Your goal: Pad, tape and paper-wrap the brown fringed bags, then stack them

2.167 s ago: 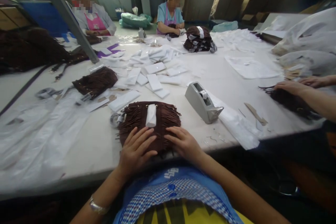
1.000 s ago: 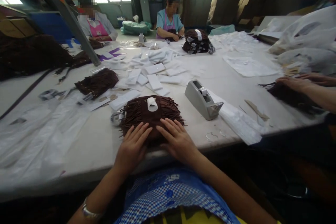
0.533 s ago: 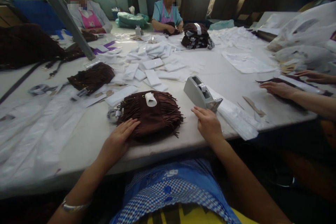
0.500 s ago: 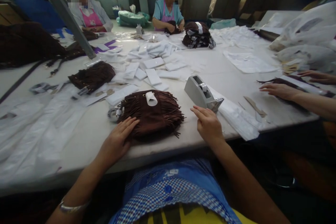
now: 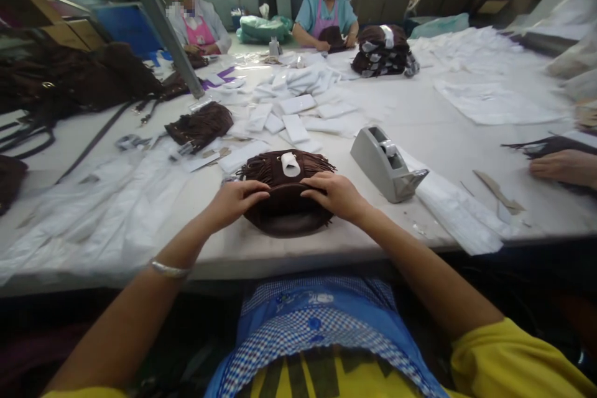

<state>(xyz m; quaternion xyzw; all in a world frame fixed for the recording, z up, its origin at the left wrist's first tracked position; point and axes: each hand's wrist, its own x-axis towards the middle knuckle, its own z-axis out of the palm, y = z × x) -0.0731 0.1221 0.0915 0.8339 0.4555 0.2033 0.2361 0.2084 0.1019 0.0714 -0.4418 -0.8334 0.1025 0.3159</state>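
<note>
A dark brown fringed handbag [image 5: 298,221] lies before me at the table's near edge. Its front flap is lifted, showing the darker underside. My left hand [image 5: 237,200] pinches the flap's edge on the left, thumb below and fingers above. On the other side my right hand [image 5: 336,194] grips the same edge in a like pinch. White wrapping [image 5: 290,165] covers the bag's clasp. Just right of the bag stands a grey tape dispenser [image 5: 389,161], apart from my hand.
White packets [image 5: 296,127] are strewn beyond the bag, with another fringed bag [image 5: 200,125] at left. Plastic sleeves [image 5: 107,205] cover the left side. A metal post [image 5: 161,25] rises from the table. A co-worker's hand [image 5: 564,168] rests on dark material at right. Two people work opposite.
My right hand has come from beside the tape dispenser to the bag. Both hands now hold the flap's edge, which has been raised. The view has shifted left.
</note>
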